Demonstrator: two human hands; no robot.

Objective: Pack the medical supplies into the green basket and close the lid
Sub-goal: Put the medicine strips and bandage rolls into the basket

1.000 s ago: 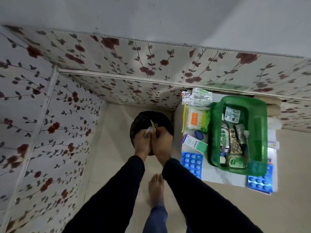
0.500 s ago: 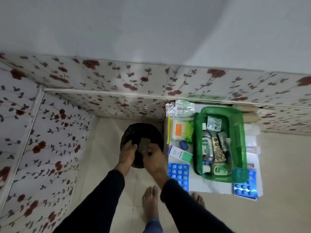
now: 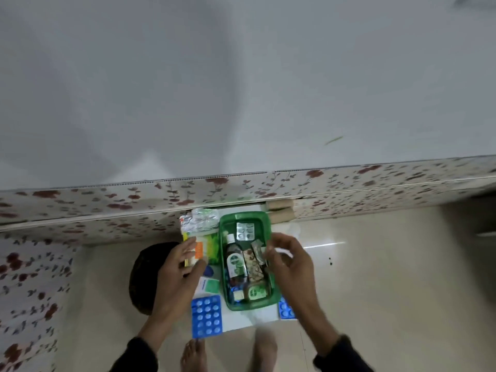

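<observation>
From the head camera I look straight down at a pale tiled floor beside a flower-patterned wall. The green basket [image 3: 245, 264] sits open on a white sheet [image 3: 241, 320] on the floor, between my two hands. I can see no lid on it, and I cannot pick a lid out anywhere in this view.

Inside the basket already lie a dark bottle [image 3: 236, 264] with a green label, a silver pill strip [image 3: 244, 230] at the far end, a brown patterned packet [image 3: 252, 267] and some small boxes at the near end. So packing is partly done.

My left hand [image 3: 182, 267] reaches over the yellow and green packet [image 3: 204, 249] just left of the basket, fingers spread and loosely curled; it seems to touch the packet, but the blur leaves me unsure whether it has hold of it. My right hand [image 3: 290, 260] hovers at the basket's right rim, fingers half open, with something small and pale at the fingertips; I cannot tell what.

Still outside the basket: the crinkled silver strips [image 3: 200, 220] by the wall, a small white and green box [image 3: 209, 285], a small dark blue object [image 3: 208, 271], a blue pill sheet [image 3: 206, 316] near my feet and a second blue sheet [image 3: 285, 310] poking out at the basket's near right corner. A black bin [image 3: 143, 277] stands to the left.

I judge roughly half the supplies remain to be packed, and closing is not yet done.
</observation>
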